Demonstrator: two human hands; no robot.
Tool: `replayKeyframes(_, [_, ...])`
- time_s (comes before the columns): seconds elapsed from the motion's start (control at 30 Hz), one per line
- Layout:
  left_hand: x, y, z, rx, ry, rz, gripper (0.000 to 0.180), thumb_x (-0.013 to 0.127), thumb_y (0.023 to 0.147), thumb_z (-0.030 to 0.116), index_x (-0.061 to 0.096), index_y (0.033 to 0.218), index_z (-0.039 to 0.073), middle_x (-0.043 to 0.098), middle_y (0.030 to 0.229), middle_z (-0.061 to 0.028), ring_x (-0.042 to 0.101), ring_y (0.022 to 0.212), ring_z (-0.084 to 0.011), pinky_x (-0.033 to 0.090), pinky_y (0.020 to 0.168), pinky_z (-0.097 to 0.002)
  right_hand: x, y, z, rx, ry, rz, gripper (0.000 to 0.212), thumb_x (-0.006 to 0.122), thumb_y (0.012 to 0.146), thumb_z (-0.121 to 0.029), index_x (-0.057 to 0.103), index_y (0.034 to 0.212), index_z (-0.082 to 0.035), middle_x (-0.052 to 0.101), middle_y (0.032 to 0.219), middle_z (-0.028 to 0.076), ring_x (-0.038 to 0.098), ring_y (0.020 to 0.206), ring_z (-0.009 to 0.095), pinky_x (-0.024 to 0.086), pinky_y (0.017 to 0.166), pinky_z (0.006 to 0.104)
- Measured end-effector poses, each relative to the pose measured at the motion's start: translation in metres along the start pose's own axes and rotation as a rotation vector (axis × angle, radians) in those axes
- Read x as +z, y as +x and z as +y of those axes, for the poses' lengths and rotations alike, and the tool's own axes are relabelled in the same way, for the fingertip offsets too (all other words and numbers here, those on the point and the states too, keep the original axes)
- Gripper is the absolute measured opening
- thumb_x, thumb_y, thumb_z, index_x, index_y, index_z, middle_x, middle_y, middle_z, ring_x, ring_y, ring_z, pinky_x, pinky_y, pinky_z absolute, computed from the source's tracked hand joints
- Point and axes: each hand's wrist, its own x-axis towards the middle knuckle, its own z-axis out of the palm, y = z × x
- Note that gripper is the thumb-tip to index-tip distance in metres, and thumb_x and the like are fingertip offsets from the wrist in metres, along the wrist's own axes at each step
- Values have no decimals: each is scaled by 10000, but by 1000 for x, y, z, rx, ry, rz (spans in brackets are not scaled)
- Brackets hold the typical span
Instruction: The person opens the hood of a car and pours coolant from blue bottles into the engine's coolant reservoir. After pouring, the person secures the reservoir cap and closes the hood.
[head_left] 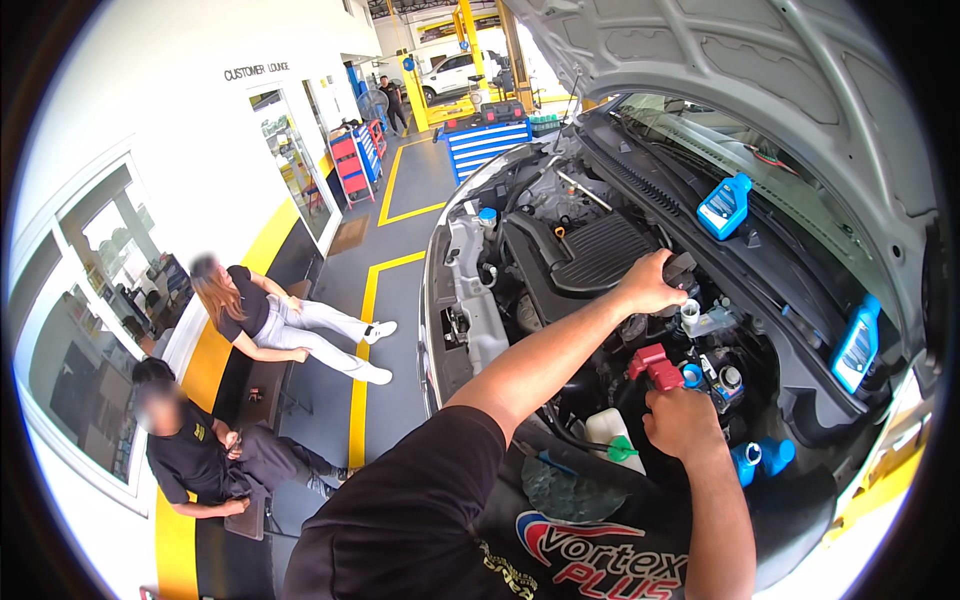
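Note:
My left hand [652, 284] reaches across the open engine bay to the rear edge of the black engine cover [603, 252]. Its fingers are curled around a dark, block-like part [681, 266]; I cannot tell whether this part is loose or fixed. Just beside the thumb stands a white filler neck [690, 311]. Closer to me, my right hand [682, 424] is closed, its knuckles up, right against a red plastic cover [655, 367]. What those fingers grip, if anything, is hidden. A round blue cap or opening [691, 374] lies beside the red cover.
Blue bottles rest on the windshield cowl [724, 207], at its right end [856, 345] and near my right wrist [746, 462]. A white reservoir with a green cap [620, 448] sits nearby. The raised hood [690, 50] hangs overhead. Two people [265, 310] sit along the left wall.

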Motion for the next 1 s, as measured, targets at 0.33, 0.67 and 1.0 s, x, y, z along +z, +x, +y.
replayKeyframes(0.33, [5,6,0,-39,43,-29,700,873,705,326,627,1253,-35,734,1218,-263,709,1186,-420,561,1019,-468,5,4,1,-22,-30,-59,238,735,917,-293,783,1036,-93,800,904,151,801,909,353,638,812,497])
replayKeyframes(0.67, [9,14,-7,97,141,-32,766,902,688,334,659,1338,11,756,1254,-244,720,1213,-414,561,1084,-468,15,7,3,7,-21,-111,256,726,928,-315,793,1041,-95,807,967,153,798,955,352,636,836,503])
replayKeyframes(1.0, [1,26,3,-44,87,-173,701,891,726,311,653,1306,-4,773,1196,-223,752,1146,-347,580,1006,-429,21,10,2,50,12,-251,274,711,935,-303,792,1067,-77,812,1027,137,789,1029,346,631,871,509])
